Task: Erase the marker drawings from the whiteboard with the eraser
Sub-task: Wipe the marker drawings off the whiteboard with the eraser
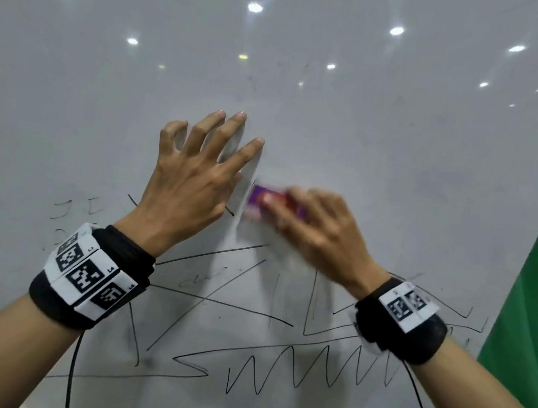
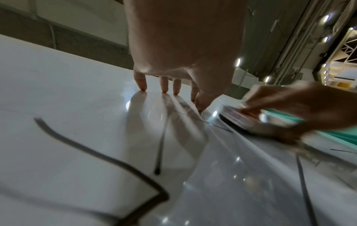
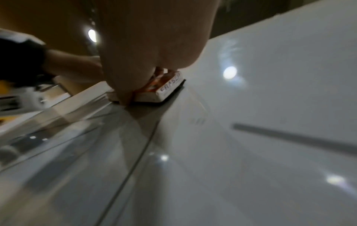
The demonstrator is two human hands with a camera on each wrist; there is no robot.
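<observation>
A glossy whiteboard (image 1: 385, 153) fills the head view, with black marker drawings (image 1: 301, 366) of zigzags and crossing lines over its lower half. My right hand (image 1: 318, 227) grips a small purple and red eraser (image 1: 258, 200) flat against the board; it is blurred by motion. In the right wrist view the eraser (image 3: 166, 90) shows a white end with lettering, pinched between thumb and fingers. My left hand (image 1: 198, 174) is spread just left of the eraser. Its fingertips (image 2: 142, 87) press on the board.
A green surface (image 1: 523, 319) borders the board at the right edge. Ceiling lights reflect as bright spots on the upper board (image 1: 255, 7). Faint marks (image 1: 75, 209) sit at the left, and a black cable (image 1: 73, 368) hangs from my left wristband.
</observation>
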